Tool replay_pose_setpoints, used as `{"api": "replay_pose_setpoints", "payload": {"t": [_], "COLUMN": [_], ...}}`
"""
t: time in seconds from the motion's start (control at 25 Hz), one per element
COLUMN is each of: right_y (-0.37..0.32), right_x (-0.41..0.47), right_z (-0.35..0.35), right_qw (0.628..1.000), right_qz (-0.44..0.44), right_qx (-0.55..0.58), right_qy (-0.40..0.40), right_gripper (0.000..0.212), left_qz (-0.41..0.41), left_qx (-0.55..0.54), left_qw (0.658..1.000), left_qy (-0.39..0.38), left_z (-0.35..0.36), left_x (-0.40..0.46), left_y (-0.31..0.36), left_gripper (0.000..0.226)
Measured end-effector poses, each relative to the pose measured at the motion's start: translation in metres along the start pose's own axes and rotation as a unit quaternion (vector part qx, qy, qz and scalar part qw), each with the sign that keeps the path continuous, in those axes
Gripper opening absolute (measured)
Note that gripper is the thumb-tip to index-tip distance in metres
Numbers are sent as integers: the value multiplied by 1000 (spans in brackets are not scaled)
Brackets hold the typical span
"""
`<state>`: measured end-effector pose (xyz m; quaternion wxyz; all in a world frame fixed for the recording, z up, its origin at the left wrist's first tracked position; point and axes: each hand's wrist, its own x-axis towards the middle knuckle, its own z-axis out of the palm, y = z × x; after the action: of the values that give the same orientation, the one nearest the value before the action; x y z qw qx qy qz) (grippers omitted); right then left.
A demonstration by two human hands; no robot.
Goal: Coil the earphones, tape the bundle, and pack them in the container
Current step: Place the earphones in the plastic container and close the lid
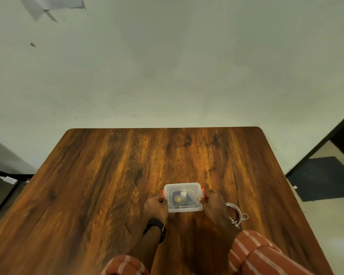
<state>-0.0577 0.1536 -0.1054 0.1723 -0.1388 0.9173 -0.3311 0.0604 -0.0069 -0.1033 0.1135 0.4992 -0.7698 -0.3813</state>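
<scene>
The container sits on the bench right in front of me, lid on, and through the clear top I can make out a dark bundle that I take to be the earphones, though the plastic blurs it too much to be sure. My left hand grips the left end with the fingers curled at the red latch; my right hand grips the right end the same way at the other latch.

The risk I see is a latch not seating: if I press one side harder, the light box could tip or skid on the smooth wood, and a stray loop of cable caught under the rim would keep the lid from closing.

Just beside my right wrist lie the tape roll and small scissors; a careless elbow would knock them. Ahead and to the left the bench runs open; its near edge is out of view.
</scene>
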Motion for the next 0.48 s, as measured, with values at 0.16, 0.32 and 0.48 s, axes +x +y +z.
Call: {"api": "replay_pose_setpoints", "payload": {"t": [0.16, 0.32, 0.48], "right_y": [-6, 29, 119], "right_x": [-4, -25, -59], "right_z": [2, -18, -53], "right_qw": [1000, 994, 976], "right_qz": [-6, -8, 51], "right_qx": [10, -6, -104], "right_qy": [17, 106, 182], "right_gripper": [26, 23, 30], "left_qz": [25, 106, 442], "left_qx": [16, 44, 174], "left_qw": [1000, 992, 872], "left_qy": [-2, 45, -118], "left_z": [4, -1, 36], "left_x": [4, -17, -76], "left_y": [-7, 2, 25], "left_gripper": [32, 18, 29]}}
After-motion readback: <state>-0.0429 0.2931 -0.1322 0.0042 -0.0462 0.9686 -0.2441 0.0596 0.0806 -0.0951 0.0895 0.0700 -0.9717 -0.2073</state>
